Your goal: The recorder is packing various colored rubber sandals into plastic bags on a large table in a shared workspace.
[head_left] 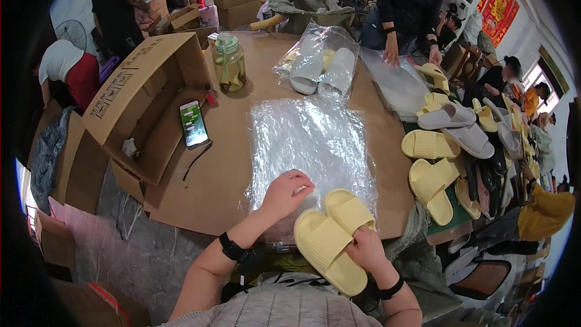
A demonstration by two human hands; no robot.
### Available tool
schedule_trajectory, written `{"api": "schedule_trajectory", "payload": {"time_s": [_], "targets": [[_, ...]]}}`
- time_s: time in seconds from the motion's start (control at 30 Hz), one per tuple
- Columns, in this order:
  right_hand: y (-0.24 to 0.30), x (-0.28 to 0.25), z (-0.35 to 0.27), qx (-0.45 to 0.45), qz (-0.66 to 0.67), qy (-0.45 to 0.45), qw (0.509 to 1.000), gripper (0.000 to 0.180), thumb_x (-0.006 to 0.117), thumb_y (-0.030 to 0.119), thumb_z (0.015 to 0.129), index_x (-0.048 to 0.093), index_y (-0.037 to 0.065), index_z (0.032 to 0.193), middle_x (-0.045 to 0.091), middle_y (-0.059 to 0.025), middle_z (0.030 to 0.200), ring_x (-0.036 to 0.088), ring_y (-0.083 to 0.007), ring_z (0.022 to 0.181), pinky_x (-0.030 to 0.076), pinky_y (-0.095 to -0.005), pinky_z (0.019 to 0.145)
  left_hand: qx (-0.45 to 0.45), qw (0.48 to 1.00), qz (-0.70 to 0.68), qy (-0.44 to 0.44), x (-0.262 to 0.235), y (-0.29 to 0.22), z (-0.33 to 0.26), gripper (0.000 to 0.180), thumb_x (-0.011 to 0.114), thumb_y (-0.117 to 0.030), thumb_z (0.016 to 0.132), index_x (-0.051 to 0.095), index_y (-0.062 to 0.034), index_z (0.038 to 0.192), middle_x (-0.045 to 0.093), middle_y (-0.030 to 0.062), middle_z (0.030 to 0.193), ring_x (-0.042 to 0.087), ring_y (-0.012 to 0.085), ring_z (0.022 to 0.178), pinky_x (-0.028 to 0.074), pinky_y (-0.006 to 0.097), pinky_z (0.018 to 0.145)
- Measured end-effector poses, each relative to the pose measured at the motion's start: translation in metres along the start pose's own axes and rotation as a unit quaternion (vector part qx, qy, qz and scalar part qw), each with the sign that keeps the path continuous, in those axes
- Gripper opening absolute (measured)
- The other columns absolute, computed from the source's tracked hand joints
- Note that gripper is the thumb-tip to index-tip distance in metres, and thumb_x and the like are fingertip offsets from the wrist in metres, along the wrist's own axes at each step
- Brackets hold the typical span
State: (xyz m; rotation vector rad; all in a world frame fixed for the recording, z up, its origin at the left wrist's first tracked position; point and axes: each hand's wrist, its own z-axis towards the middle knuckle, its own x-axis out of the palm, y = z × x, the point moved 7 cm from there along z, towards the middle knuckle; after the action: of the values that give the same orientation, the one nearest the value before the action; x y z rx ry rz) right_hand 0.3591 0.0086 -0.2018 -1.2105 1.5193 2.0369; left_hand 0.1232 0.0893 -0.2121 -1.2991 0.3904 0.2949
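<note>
The pair of yellow slippers [321, 243] is pinched in the right grip [367, 249], tilted over the near edge of the desk [227, 163]. At the left grip [283, 197], the fingertips are drawn close together; whether film is pinched there cannot be told. One slipper could be dropped just below the right grip if pressure were eased, both being borne by one hand. Beneath the left grip, clear plastic film [308, 145] could be creased or dragged if layers cling together.
</note>
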Motion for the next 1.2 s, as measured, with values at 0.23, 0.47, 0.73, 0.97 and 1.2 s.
{"api": "schedule_trajectory", "payload": {"time_s": [0.23, 0.47, 0.73, 0.97, 1.2], "targets": [[0.018, 0.001, 0.041, -0.017, -0.083, -0.080, 0.993, 0.021, 0.070, 0.018, 0.080, 0.062, 0.000, 0.090, 0.061, -0.0198, 0.085, 0.062, -0.0411, 0.075, 0.051, -0.0497, 0.066, 0.184, 0.977, 0.089, 0.052, 0.011, -0.064, -0.014, 0.013, 0.072, -0.020, 0.087, 0.076, -0.0128, 0.097, 0.064, 0.0061, 0.091, 0.063, 0.0260, 0.084, 0.052, 0.036, 0.072], [-0.016, 0.037, 0.127, 0.012, -0.178, -0.075, 0.981, 0.020, 0.068, 0.017, 0.080, 0.063, -0.001, 0.088, 0.062, -0.0228, 0.080, 0.062, -0.0417, 0.075, 0.048, -0.0494, 0.068, 0.138, 0.978, -0.101, 0.122, 0.020, -0.072, -0.037, 0.017, 0.067, -0.018, 0.092, 0.073, -0.0090, 0.105, 0.065, 0.0100, 0.094, 0.066, 0.0280, 0.087, 0.053, 0.036, 0.076], [-0.041, 0.041, 0.167, 0.101, -0.090, -0.167, 0.977, 0.038, 0.072, 0.023, 0.085, 0.058, -0.008, 0.104, 0.058, -0.0230, 0.085, 0.059, -0.0438, 0.085, 0.048, -0.0478, 0.080, 0.194, 0.951, -0.122, 0.209, 0.022, -0.076, -0.051, 0.016, 0.067, -0.015, 0.091, 0.068, -0.0040, 0.103, 0.059, 0.0117, 0.098, 0.060, 0.0292, 0.090, 0.050, 0.038, 0.079], [0.019, 0.024, 0.055, -0.234, -0.175, -0.161, 0.943, 0.052, 0.071, 0.029, 0.090, 0.055, 0.003, 0.131, 0.059, -0.0187, 0.120, 0.057, -0.0368, 0.106, 0.049, -0.0444, 0.091, 0.138, 0.976, 0.169, -0.021, -0.025, 0.008, -0.017, 0.058, 0.065, -0.035, 0.091, 0.049, -0.0028, 0.137, 0.045, 0.0204, 0.143, 0.046, 0.0376, 0.129, 0.041, 0.044, 0.106], [0.069, -0.038, 0.001, 0.155, 0.315, 0.353, 0.867, 0.028, 0.072, 0.019, 0.089, 0.071, 0.004, 0.113, 0.073, -0.0079, 0.099, 0.063, -0.0104, 0.084, 0.047, -0.0228, 0.070, -0.003, 0.960, 0.273, 0.065, -0.006, 0.046, -0.013, 0.082, 0.057, -0.043, 0.096, 0.020, -0.0015, 0.156, 0.027, 0.0249, 0.158, 0.028, 0.0371, 0.147, 0.022, 0.052, 0.119]]}}
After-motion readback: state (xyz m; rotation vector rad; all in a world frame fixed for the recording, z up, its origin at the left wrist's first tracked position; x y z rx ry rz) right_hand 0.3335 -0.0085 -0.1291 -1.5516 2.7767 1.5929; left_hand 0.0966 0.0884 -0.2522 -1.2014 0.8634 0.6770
